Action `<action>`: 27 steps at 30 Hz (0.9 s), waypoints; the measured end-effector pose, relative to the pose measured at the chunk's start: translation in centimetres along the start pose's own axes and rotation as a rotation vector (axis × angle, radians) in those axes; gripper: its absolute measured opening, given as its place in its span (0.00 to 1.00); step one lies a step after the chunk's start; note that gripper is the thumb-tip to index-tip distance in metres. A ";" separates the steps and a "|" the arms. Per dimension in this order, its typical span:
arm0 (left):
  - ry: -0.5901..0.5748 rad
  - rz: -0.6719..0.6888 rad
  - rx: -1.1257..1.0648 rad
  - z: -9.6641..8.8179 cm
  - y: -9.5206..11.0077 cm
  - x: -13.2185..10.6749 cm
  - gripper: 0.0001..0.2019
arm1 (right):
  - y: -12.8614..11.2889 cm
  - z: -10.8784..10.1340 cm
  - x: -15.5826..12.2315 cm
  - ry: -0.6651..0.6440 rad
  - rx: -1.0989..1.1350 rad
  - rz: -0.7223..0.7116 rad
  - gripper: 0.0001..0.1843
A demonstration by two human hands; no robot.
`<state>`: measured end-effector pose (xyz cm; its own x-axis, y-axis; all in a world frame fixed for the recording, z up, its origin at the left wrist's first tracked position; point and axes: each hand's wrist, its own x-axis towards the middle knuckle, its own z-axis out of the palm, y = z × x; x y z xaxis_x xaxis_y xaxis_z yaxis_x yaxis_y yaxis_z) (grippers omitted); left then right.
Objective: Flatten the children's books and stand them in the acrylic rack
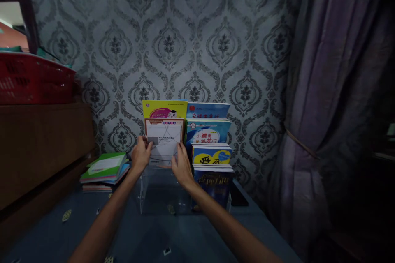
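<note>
Between my two hands is an upright white book [165, 146] with a grey block on its cover. My left hand [141, 155] grips its left edge, and my right hand [183, 166] grips the right edge. A brown-bordered book [165, 121] shows just behind it, and a yellow book [165, 109] stands taller at the back. Below them is a clear stepped stand [157, 197]. Its right side carries a blue book [208, 110], a teal book [210, 131], a yellow-and-blue book [211, 155] and a dark blue book [212, 185], stepping down towards me.
A pile of books [103, 166], green on top, lies on the blue tablecloth [138, 238] at left. Beside it stands a brown cabinet [46, 144] bearing a red basket [33, 78]. A flat black object [239, 196] lies right of the stand. A tied curtain [314, 90] hangs right.
</note>
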<state>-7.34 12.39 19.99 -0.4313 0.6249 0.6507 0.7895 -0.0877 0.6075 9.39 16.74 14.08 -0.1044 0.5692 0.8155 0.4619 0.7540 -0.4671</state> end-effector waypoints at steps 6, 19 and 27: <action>-0.123 0.010 -0.158 -0.6 -1.2 1.6 0.08 | 0.0 -0.1 0.0 0.007 0.003 -0.004 0.33; -0.243 0.053 -0.287 -1.5 -2.0 2.9 0.12 | -0.6 -1.0 -0.3 -0.049 -0.014 0.015 0.30; -0.254 0.061 -0.323 -1.4 -2.3 2.7 0.12 | -0.3 -1.4 -0.4 -0.063 0.015 0.004 0.30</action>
<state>-10.94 13.13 20.97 -0.2343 0.7789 0.5817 0.6153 -0.3444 0.7091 10.57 15.84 14.36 -0.1583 0.5910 0.7910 0.4493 0.7564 -0.4753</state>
